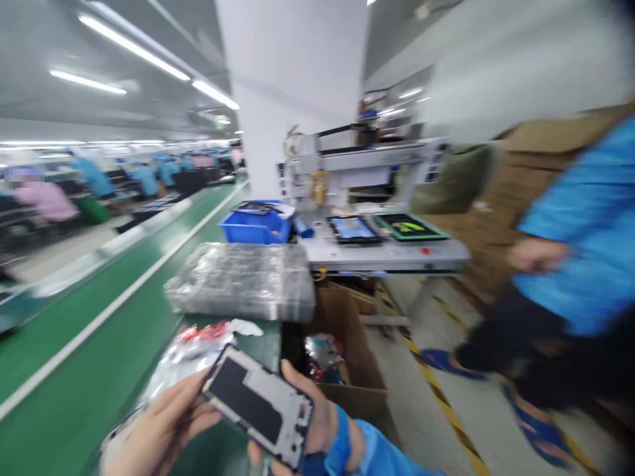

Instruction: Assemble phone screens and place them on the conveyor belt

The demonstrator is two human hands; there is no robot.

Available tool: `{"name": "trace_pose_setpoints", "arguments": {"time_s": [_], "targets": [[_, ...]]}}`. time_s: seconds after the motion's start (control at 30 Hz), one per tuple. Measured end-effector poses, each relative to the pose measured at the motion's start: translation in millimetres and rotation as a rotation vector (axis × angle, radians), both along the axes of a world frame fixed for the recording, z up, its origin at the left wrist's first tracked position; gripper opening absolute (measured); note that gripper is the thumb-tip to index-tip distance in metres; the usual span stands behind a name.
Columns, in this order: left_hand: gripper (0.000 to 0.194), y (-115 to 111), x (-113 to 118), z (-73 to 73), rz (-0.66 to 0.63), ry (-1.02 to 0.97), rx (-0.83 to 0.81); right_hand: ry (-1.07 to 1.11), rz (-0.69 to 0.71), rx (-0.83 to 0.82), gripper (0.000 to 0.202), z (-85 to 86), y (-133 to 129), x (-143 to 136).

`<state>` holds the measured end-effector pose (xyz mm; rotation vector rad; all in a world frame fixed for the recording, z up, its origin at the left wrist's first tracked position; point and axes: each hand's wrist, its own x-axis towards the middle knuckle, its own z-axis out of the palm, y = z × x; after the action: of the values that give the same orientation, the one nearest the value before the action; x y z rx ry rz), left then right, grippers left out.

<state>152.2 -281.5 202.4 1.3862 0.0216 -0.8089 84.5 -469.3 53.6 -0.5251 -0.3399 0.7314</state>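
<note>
A phone frame (258,403), flat and rectangular with a black panel, silver areas and small cutouts at one end, is tilted in front of me. My right hand (317,413), with a blue band round the wrist, grips its right side, thumb along the upper edge and fingertips below. At the left end, the fingers of my left hand (166,423) close against the frame's edge and corner. Behind it lies a silvery plastic bag (183,354) with red marks, on the green bench surface.
A large bubble-wrapped bundle (243,281) lies beyond my hands. Behind it stands a blue bin (255,228), beside a machine table (391,254). An open cardboard box (357,357) is below right. A person in a blue top (590,231) is at the right; a green conveyor (99,337) runs left.
</note>
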Motion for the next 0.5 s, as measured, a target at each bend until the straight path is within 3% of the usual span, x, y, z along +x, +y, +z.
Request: {"name": "trace_pose_setpoints", "arguments": {"time_s": [0.07, 0.27, 0.5], "targets": [[0.039, 5.8, -10.4, 5.2, -0.035, 0.016, -0.032, 0.007, 0.090, 0.065, 0.128, 0.2, -3.4, -8.8], [0.031, 18.0, -25.3, 11.2, -0.031, 0.016, -0.100, 0.115, 0.091, 0.206, 0.106, -1.1, 4.9, -18.0], [0.027, 33.3, -27.6, 7.9, 0.006, 0.070, -0.132, 0.199, 0.260, 0.097, 0.124, -2.2, 9.7, -25.5]]}}
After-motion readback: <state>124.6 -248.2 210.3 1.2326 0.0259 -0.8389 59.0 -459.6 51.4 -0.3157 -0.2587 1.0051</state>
